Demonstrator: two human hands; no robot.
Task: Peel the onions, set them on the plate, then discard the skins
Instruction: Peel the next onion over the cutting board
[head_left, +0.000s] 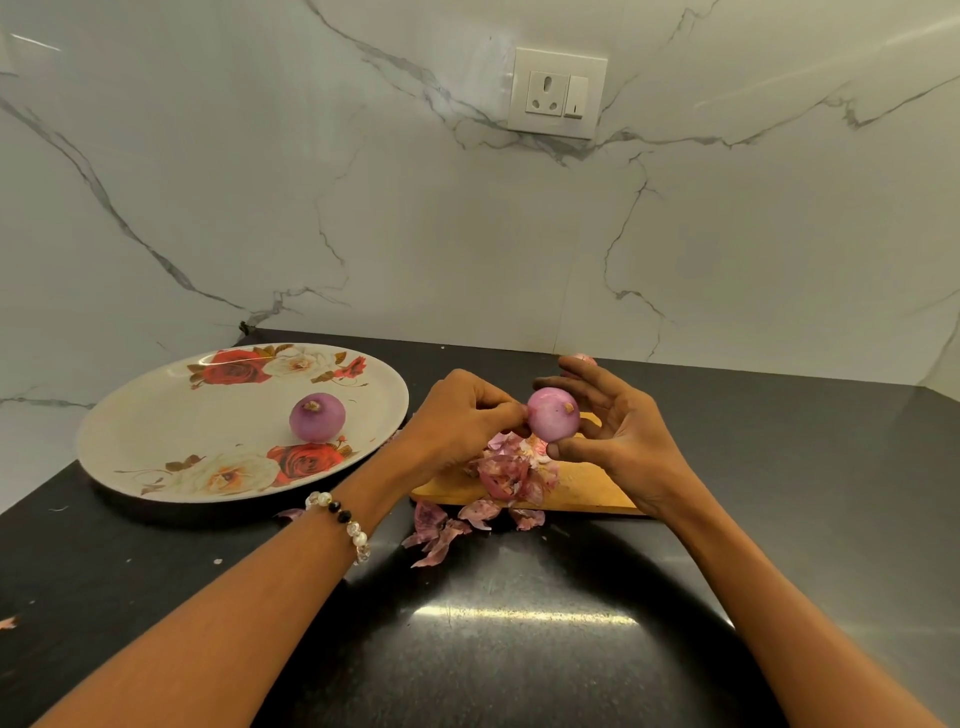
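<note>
My right hand (618, 441) holds a pale purple peeled onion (553, 420) between thumb and fingertips above the wooden board (587, 491). My left hand (462, 415) pinches at the onion's left side with curled fingers. A pile of purple onion skins (506, 470) lies on the board, and more skins (441, 532) spill onto the black counter in front of it. One peeled onion (317, 417) stands on the floral plate (171, 426) at the left. Another onion (582, 360) peeks out behind my right fingers, mostly hidden.
The black counter (519, 623) runs to a white marble wall with a socket and switch (558, 93). A single loose skin (291, 514) lies near the plate's front rim. A beaded bracelet (343, 522) is on my left wrist.
</note>
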